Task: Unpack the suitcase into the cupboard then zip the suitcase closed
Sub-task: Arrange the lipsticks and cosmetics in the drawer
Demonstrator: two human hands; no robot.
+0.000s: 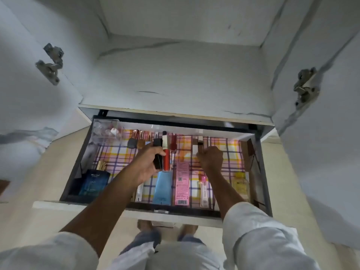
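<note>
1. Head view: the cupboard (175,75) stands open, with its drawer (265,172) pulled out at 6 o'clock below the shelf.
2. Left hand (147,162): fingers curled around a black tube (157,155) and a red lip-gloss tube (166,152), held above the checked liner (116,152).
3. Right hand (211,158): fingers curled at a white stick (195,151); whether it is actually gripped cannot be told.
4. A blue perfume box (93,182) lies at 9 o'clock from the left hand; a pink carton (182,184) lies at 6 o'clock between both hands.
</note>
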